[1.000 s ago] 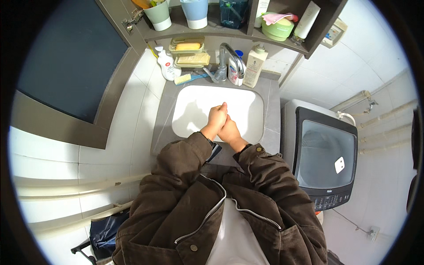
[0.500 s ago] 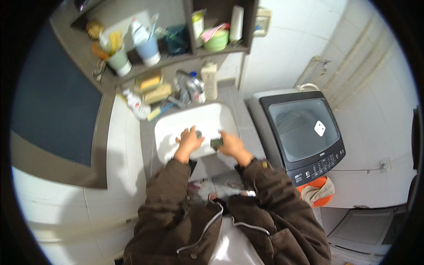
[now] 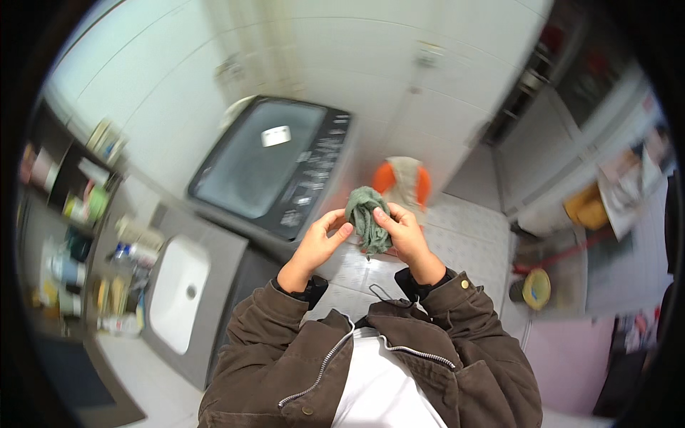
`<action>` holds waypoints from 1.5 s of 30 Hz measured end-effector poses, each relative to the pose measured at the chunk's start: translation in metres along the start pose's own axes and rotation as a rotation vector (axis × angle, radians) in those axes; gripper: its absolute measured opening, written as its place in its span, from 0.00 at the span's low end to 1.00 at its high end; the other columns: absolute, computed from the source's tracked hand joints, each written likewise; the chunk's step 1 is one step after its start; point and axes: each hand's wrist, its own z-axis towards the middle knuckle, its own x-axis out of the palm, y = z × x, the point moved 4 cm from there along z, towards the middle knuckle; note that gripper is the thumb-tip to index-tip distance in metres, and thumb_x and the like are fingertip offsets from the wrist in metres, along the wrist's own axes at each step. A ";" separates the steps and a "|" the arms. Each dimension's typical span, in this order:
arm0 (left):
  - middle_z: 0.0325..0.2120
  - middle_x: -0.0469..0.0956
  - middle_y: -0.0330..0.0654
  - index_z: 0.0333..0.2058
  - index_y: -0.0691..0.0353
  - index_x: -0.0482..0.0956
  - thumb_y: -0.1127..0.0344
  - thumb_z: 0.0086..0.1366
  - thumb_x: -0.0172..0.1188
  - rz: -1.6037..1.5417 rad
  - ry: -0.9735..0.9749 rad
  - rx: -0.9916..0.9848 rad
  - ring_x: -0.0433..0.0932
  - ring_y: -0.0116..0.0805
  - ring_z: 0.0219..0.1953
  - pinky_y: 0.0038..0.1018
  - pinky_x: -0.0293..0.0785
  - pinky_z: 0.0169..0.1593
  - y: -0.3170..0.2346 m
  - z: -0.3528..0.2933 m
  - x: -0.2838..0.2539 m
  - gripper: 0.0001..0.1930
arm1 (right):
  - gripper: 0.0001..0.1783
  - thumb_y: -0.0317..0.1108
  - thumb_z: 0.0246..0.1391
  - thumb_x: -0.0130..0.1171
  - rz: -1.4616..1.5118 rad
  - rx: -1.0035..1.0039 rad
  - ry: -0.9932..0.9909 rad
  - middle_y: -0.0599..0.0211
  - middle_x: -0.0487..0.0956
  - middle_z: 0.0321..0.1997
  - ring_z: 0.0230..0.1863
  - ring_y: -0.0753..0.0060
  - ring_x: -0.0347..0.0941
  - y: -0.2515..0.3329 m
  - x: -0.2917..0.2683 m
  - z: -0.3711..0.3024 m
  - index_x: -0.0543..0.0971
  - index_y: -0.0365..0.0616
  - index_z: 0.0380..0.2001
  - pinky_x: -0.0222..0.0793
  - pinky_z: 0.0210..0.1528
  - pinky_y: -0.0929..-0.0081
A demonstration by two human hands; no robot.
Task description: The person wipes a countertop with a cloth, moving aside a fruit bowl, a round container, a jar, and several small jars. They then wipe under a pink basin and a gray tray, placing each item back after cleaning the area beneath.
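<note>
A crumpled green cloth (image 3: pixel 365 214) is held up in front of my chest, with a loose end hanging down. My right hand (image 3: pixel 408 239) is closed on its right side, the thumb pressed on the front of the folds. At the opposite edge, my left hand (image 3: pixel 317 242) has curled fingers against the cloth, while its thumb stands a little off it. The fingertips behind the folds are hidden.
A washing machine (image 3: pixel 260 160) stands left of my hands. Beyond the cloth is an orange bucket (image 3: pixel 422 187) with a beige cloth (image 3: pixel 407 182) over it. The white sink (image 3: pixel 168 299) and cluttered shelves (image 3: pixel 75 189) lie left. A yellow container (image 3: pixel 536 289) is right.
My view has swung right, away from the sink, which now lies at the left. Both hands have come up out of the sink and together around the green cloth, previously in my right hand.
</note>
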 end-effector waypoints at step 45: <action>0.20 0.76 0.36 0.29 0.67 0.77 0.63 0.62 0.59 0.112 1.921 0.148 0.71 0.21 0.24 0.21 0.69 0.30 -0.033 -0.184 1.443 0.11 | 0.09 0.30 0.53 0.56 -0.228 -0.202 -1.932 0.63 0.79 0.31 0.35 0.73 0.74 0.169 -0.885 -0.950 0.76 0.34 0.34 0.70 0.39 0.77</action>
